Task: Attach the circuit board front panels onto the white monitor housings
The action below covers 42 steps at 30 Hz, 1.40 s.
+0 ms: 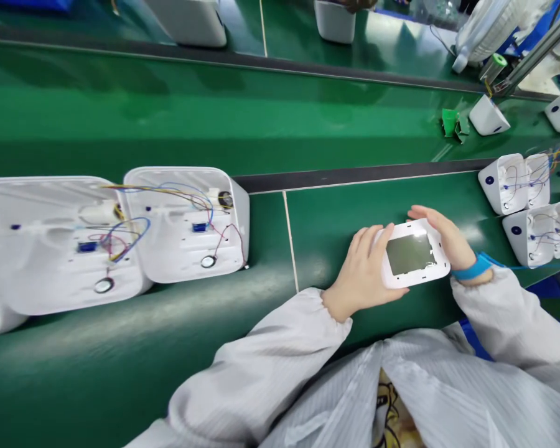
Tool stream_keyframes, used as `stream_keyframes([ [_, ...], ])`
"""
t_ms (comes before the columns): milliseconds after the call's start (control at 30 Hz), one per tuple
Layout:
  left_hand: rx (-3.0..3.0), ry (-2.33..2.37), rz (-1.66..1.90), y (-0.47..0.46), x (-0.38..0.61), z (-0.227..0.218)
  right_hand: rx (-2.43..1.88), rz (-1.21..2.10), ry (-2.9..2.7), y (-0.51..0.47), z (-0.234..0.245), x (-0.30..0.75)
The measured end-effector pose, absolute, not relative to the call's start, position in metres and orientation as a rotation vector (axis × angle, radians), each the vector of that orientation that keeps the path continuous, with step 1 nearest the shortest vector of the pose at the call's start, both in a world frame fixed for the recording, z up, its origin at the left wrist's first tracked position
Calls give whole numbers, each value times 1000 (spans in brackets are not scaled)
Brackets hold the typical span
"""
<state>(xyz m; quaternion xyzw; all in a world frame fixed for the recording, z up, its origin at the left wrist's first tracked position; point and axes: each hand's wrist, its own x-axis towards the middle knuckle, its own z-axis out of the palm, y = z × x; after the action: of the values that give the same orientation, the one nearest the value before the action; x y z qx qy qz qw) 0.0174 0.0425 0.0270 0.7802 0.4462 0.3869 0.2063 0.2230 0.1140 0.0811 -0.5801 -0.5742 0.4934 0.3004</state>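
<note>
Over the green worktop I hold a white front panel with a grey display by its two sides. My left hand wraps round the panel's left edge, thumb below and fingers above. On the right edge lies my right hand, with part of its fingers hidden behind the panel. A blue wrist strap circles my right wrist, and its cord runs off to the right. The panel is tilted slightly, its display facing up.
Open white housings with wires and small boards stand at the left. Several smaller white housings sit at the right. Beyond a dark rail, a green scrap lies near a white unit. A metal post rises at the far right.
</note>
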Motion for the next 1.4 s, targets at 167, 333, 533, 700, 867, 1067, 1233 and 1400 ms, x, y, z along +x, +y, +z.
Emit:
stream_keyframes([
  [167, 2308, 1055, 1253, 45, 13, 22, -1563, 1458, -1527, 79, 89, 240],
  [333, 1841, 1044, 1508, 52, 4, 30, -1386, 1111, -1711, 67, 92, 232],
  [533, 1454, 883, 1373, 52, -6, 35, -1203, 863, -1826, 55, 87, 228],
  [700, 1353, 806, 1447, 51, -3, 26, -1137, 813, -1797, 49, 89, 223],
  [867, 1211, 805, 1516, 54, -1, 24, -1411, 1218, -1191, 53, 103, 205],
  [1067, 1060, 626, 1532, 56, 0, 27, -1447, 1583, -845, 66, 115, 198],
  [1233, 1162, 521, 1550, 54, 3, 27, -1340, 1566, -909, 64, 118, 198],
  [1400, 1290, 446, 1512, 51, 3, 27, -1266, 1540, -935, 63, 122, 203],
])
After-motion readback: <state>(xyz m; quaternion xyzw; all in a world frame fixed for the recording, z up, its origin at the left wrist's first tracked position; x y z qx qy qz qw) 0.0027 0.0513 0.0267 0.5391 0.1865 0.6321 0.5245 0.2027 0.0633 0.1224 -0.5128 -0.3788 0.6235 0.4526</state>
